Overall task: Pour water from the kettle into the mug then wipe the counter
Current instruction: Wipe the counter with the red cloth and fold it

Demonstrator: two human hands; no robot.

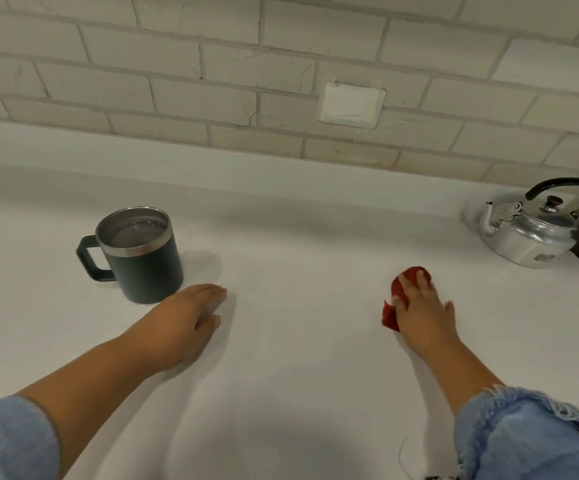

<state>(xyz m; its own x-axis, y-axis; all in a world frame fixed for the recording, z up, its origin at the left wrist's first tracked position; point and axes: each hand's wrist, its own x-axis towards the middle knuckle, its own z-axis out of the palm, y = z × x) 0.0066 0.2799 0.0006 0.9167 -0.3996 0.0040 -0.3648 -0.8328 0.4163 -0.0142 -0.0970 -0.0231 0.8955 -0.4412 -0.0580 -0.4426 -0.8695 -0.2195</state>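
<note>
On the white counter [298, 375], the dark mug [144, 261] stands upright at about 10 o'clock from the middle of the view, its handle pointing to 9 o'clock and water visible inside. Just beside its base, toward 4 o'clock, the left hand [184, 323] lies flat on the counter with fingers extended, holding nothing. Well apart at 3 o'clock, the right hand [423, 310] presses down on a red cloth [407, 282] bunched under its spread fingers. At 2 o'clock, near the counter's right edge, the metal kettle [530, 233] sits upright with its spout facing 9 o'clock, below the brick wall [212, 81].
</note>
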